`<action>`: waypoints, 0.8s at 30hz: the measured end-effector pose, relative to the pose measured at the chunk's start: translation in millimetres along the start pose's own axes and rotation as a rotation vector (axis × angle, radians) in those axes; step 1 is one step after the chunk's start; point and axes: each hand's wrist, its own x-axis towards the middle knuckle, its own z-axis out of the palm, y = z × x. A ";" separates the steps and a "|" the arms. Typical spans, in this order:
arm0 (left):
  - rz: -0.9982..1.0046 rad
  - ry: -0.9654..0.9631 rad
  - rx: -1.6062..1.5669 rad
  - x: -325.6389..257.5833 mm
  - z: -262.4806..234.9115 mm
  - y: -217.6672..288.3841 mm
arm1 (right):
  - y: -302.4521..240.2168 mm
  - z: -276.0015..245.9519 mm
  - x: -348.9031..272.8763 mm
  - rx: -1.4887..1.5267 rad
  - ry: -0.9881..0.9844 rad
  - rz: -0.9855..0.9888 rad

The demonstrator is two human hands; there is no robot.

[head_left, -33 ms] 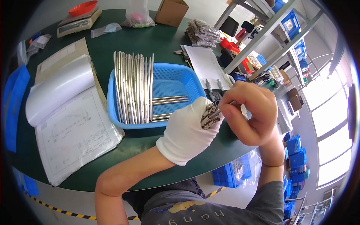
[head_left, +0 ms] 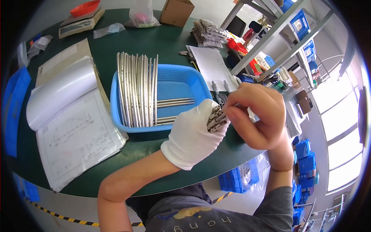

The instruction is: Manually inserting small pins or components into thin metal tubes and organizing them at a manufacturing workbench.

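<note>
My left hand (head_left: 193, 133), in a white glove, is wrapped round a bundle of thin metal rods (head_left: 216, 120); their ends stick out past the thumb side. Close against those ends, my bare right hand (head_left: 261, 114) is closed, thumb and forefinger pinched together. What lies in that pinch is mostly hidden; it may be the tip of a rod. Left of my gloved hand stands a blue plastic basket (head_left: 181, 69). Many slim silvery rods (head_left: 137, 91) with small holes rest side by side across it, and several more rods (head_left: 174, 103) lie crosswise on its bottom.
An open binder with drawings (head_left: 77, 127) lies left of the basket. Beyond the basket are paper sheets (head_left: 210, 63), calipers (head_left: 189, 56), micrometers (head_left: 216, 89) and bagged parts (head_left: 208, 34). A scale with a red tray (head_left: 82, 21) and a cardboard box (head_left: 176, 12) stand at the back.
</note>
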 end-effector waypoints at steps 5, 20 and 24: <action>-0.055 -0.049 -0.024 2.5 -2.7 4.8 | 6.4 2.5 1.6 0.024 -0.055 -0.067; -0.136 0.091 -0.270 -81.9 21.8 -97.8 | 19.1 29.0 -39.9 0.174 0.573 -0.031; -0.157 -0.053 0.202 -63.0 -14.0 -41.0 | 37.5 37.8 -95.1 0.049 0.752 -0.105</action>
